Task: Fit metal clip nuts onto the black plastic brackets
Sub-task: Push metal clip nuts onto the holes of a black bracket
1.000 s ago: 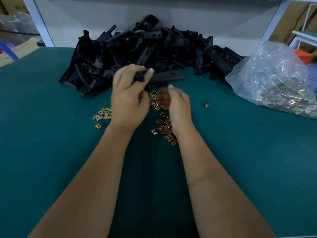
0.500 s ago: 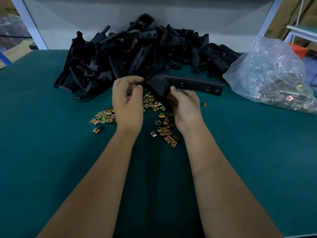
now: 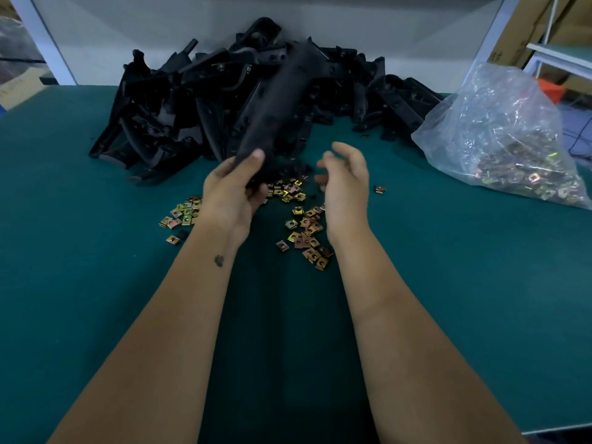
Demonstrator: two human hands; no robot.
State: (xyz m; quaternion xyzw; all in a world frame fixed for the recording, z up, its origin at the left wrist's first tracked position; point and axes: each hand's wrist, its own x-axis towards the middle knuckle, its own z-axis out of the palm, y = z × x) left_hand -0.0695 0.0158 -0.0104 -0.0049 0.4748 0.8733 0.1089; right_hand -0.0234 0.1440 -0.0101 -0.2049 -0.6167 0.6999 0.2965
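Head view: one bracket in hand, clip nuts waiting below

Head camera is looking down on a dark green felt-covered table (image 3: 96, 283), where the left hand (image 3: 232, 190) is gripping the near end of a long black plastic bracket (image 3: 275, 100), thumb curled over its top face. The bracket is pointing up and away, its far end hanging over the big heap of black plastic brackets (image 3: 179, 100) at the back of the table. Holding it by one end is probably leaving the rest of its length free for a nut to go on.

The right hand (image 3: 344, 184) is hovering just beside it, fingers loosely curled, and seemingly holding nothing, though its fingertips are turned away and hard to read. It is sitting right over the loose scatter of small square brass-coloured metal clip nuts (image 3: 304, 229), likely so that one can be picked without reaching.

A smaller cluster of nuts is lying by the left wrist, and one stray nut (image 3: 380, 189) is lying apart to the right.

At the right edge a crumpled clear plastic bag (image 3: 493, 123) is slumping on the table, its lower part holding many more clip nuts
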